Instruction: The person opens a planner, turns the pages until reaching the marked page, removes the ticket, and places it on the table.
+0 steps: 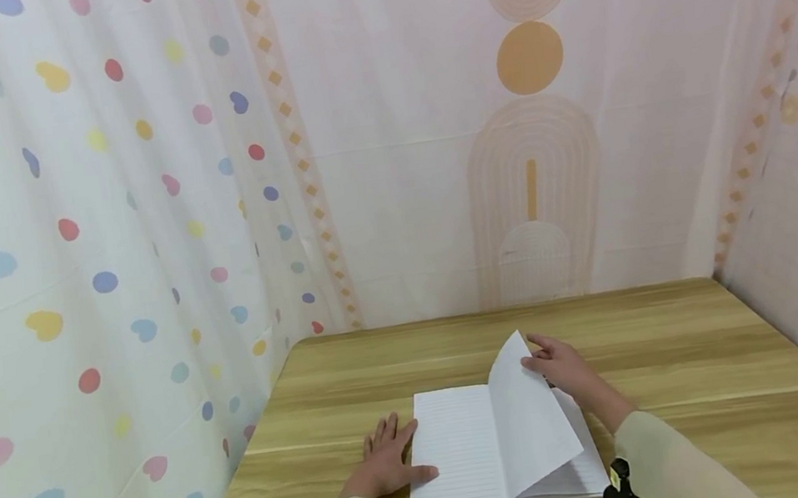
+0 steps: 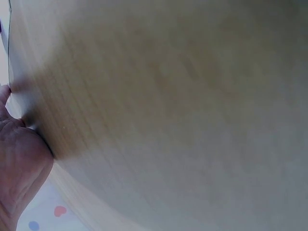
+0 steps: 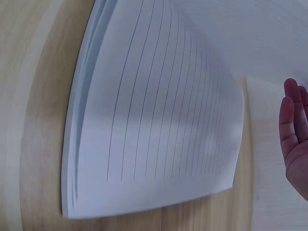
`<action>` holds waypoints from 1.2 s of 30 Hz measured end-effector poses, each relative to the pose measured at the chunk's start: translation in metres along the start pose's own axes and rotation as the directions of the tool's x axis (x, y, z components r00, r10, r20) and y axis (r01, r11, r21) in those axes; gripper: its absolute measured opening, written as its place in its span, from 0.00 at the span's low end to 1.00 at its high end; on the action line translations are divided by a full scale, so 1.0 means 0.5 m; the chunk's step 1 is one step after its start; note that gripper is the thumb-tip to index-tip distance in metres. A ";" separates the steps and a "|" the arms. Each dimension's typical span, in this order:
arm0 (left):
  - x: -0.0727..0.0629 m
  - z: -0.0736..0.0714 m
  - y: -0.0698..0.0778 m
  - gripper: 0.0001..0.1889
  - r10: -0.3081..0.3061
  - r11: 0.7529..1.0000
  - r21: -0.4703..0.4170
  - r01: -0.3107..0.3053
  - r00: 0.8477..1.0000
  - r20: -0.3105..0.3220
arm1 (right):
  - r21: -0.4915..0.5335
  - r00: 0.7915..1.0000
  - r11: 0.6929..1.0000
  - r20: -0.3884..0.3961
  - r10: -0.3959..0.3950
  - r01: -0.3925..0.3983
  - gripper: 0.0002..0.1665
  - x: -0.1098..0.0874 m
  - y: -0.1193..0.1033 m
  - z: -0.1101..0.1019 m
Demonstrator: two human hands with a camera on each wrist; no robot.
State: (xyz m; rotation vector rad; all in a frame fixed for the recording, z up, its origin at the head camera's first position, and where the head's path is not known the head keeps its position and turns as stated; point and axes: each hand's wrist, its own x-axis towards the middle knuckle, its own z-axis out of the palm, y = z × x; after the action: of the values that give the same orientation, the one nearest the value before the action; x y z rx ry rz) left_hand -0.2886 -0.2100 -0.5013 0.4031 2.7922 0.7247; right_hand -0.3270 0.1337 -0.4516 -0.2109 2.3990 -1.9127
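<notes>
In the head view, the left hand (image 1: 387,459) lies spread, thumb on an open notebook (image 1: 457,447) on the wood-grain table (image 1: 694,361); the right hand (image 1: 564,366), fingers extended, touches a curling leaf (image 1: 531,425). Left wrist: the table blurs. Right wrist: the notebook shows ruled, bowed paper.

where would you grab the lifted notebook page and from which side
I'd pinch the free outer edge of the lifted page, near its upper corner, coming from the right. That edge stands up off the rest of the notebook, so both faces look reachable, while the page's left edge is bound at the middle fold. The right hand is at that edge.
</notes>
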 end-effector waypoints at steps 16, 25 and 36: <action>-0.005 -0.004 -0.007 0.46 -0.006 0.996 -0.086 0.003 1.000 -0.028 | 0.190 0.991 0.980 0.107 -0.080 0.059 0.27 -0.005 -0.018 0.076; 0.000 -0.001 -0.015 0.39 -0.017 0.995 -0.103 0.012 0.999 -0.044 | -0.323 0.926 0.873 0.224 -0.304 0.365 0.27 -0.021 0.024 0.122; 0.018 0.006 -0.008 0.37 -0.080 0.965 -0.257 0.052 0.992 -0.098 | -0.770 0.885 0.446 0.445 -0.137 0.456 0.36 -0.066 0.067 0.169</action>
State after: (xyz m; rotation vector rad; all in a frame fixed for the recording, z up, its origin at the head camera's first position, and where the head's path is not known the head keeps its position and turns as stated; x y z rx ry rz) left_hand -0.2971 -0.2093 -0.5072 0.2272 2.7447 1.1018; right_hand -0.2851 0.0646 -0.5045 -0.9748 2.9406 -0.3991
